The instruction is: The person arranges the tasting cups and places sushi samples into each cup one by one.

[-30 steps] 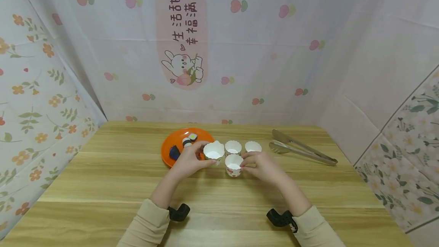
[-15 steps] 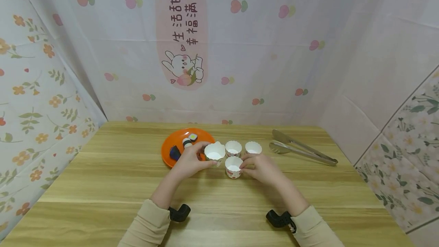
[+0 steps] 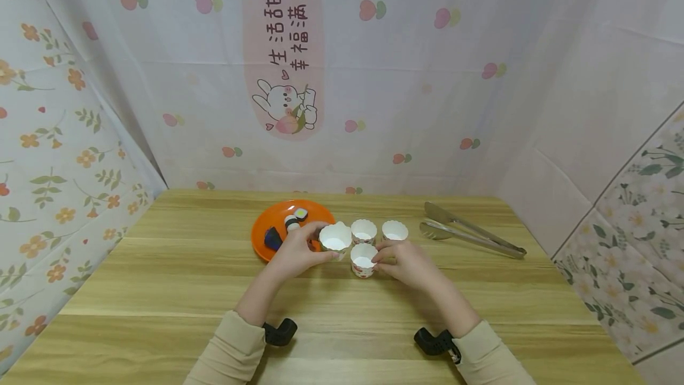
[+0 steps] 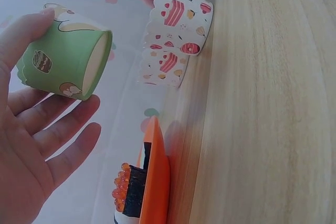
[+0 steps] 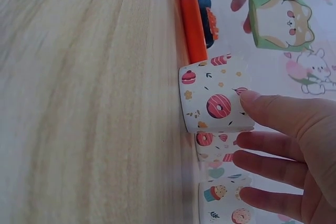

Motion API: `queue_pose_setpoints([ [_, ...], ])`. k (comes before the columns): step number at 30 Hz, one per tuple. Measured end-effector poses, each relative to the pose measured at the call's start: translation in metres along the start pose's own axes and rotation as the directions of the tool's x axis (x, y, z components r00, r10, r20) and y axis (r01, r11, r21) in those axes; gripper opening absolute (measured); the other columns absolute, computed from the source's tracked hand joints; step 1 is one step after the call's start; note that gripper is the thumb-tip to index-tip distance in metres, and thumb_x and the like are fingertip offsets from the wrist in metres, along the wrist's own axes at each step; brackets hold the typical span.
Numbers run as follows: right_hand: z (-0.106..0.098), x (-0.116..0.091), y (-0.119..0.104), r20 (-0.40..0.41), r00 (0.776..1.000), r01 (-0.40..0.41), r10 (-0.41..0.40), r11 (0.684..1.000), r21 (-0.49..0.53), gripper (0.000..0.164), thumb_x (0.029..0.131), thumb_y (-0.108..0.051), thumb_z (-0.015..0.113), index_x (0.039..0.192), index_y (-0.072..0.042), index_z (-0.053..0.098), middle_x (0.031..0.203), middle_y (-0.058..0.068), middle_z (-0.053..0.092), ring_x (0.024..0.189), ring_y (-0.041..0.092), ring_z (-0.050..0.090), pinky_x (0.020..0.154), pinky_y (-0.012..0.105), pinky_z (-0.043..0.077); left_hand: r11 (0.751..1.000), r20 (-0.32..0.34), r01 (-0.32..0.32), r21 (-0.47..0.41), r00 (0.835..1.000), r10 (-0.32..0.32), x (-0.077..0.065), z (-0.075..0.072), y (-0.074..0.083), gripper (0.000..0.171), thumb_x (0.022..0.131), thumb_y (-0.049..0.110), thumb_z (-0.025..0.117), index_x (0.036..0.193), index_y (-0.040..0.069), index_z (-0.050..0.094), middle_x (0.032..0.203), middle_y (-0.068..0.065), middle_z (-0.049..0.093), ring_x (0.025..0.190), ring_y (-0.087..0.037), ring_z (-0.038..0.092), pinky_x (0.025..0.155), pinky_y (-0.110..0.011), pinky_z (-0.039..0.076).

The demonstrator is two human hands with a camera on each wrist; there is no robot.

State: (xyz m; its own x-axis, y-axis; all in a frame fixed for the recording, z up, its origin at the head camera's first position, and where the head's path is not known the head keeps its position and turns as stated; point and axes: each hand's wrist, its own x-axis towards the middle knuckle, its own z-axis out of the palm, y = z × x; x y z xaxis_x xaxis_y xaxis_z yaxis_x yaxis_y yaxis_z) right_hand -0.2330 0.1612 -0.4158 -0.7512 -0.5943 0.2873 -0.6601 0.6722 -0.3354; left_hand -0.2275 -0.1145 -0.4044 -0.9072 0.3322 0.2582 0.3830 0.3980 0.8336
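My left hand [image 3: 300, 251] holds a green baking cup [image 4: 65, 59] with a cartoon dog on it, between thumb and fingers. In the left wrist view this cup is raised off the table, its opening upward. At its right, my right hand [image 3: 408, 263] pinches the rim of a white baking cup [image 5: 218, 98] printed with doughnuts and cakes; this cup stands upright, its base at the tabletop. Behind it are two more printed white cups, the middle one [image 3: 363, 229] and the right one [image 3: 395, 229], the latter partly hidden by my right hand.
An orange plate [image 3: 260, 224] lies behind my left hand. It bears several sushi pieces, among them a roe-topped one [image 4: 126, 190]. Metal tongs [image 3: 478, 236] lie spread at the back right. Patterned cloth [image 3: 342, 76] hangs behind the wooden table [image 3: 342, 325].
The green cup in my left hand has shifted slightly right. The white cup under my right hand has come slightly nearer to me. Everything else is still.
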Motion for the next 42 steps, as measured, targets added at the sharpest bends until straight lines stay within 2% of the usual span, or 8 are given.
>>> queue_pose_setpoints([
  [10, -0.004, 0.000, -0.002, 0.019, 0.999, -0.035, 0.035, 0.999, 0.014, 0.015, 0.083, -0.016, 0.076, 0.097, -0.012, 0.077, 0.114, 0.011, 0.066, 0.104, 0.028, 0.063, 0.086, 0.044, 0.052, 1.000, 0.015, 0.002, -0.006, 1.000, -0.002, 0.000, 0.000, 0.002, 0.053, 0.075, 0.033, 0.083, 0.121, 0.018, 0.061, 0.098, 0.006, 0.062, 0.087, -0.016, 0.056, 0.072, -0.035, 0.051],
  [15, -0.006, 0.001, -0.001, 0.021, 0.999, -0.027, 0.028, 1.000, -0.001, 0.014, 0.084, -0.015, 0.075, 0.098, -0.012, 0.077, 0.115, 0.010, 0.066, 0.103, 0.027, 0.063, 0.085, 0.043, 0.052, 1.000, 0.017, 0.001, -0.012, 1.000, -0.001, 0.000, 0.000, 0.003, 0.052, 0.075, 0.031, 0.083, 0.120, 0.018, 0.061, 0.098, 0.006, 0.062, 0.087, -0.016, 0.056, 0.071, -0.036, 0.051],
  [23, -0.011, 0.001, -0.002, -0.019, 1.000, 0.007, -0.007, 1.000, -0.008, 0.015, 0.083, -0.015, 0.076, 0.098, -0.011, 0.076, 0.112, 0.011, 0.066, 0.104, 0.028, 0.063, 0.087, 0.044, 0.051, 1.000, 0.017, -0.012, -0.015, 1.000, 0.012, 0.000, 0.000, 0.002, 0.050, 0.075, 0.030, 0.084, 0.119, 0.020, 0.062, 0.098, 0.007, 0.063, 0.088, -0.016, 0.057, 0.070, -0.035, 0.052],
  [32, -0.017, 0.000, -0.006, -0.051, 0.999, 0.001, 0.000, 1.000, 0.022, 0.015, 0.084, -0.013, 0.075, 0.099, -0.011, 0.076, 0.113, 0.010, 0.066, 0.106, 0.027, 0.062, 0.086, 0.042, 0.052, 0.999, 0.020, -0.023, -0.032, 1.000, 0.023, 0.000, 0.001, 0.005, 0.052, 0.075, 0.032, 0.084, 0.120, 0.019, 0.061, 0.101, 0.007, 0.063, 0.093, -0.015, 0.057, 0.074, -0.035, 0.053],
  [42, -0.025, -0.001, -0.015, -0.098, 0.994, 0.045, -0.046, 0.999, -0.005, 0.024, 0.084, -0.016, 0.075, 0.108, -0.012, 0.073, 0.111, 0.001, 0.068, 0.105, 0.021, 0.063, 0.084, 0.039, 0.053, 0.999, 0.047, -0.037, -0.031, 0.998, 0.039, -0.001, 0.002, 0.006, 0.054, 0.075, 0.032, 0.083, 0.122, 0.019, 0.061, 0.100, 0.006, 0.063, 0.094, -0.016, 0.057, 0.073, -0.034, 0.054],
])
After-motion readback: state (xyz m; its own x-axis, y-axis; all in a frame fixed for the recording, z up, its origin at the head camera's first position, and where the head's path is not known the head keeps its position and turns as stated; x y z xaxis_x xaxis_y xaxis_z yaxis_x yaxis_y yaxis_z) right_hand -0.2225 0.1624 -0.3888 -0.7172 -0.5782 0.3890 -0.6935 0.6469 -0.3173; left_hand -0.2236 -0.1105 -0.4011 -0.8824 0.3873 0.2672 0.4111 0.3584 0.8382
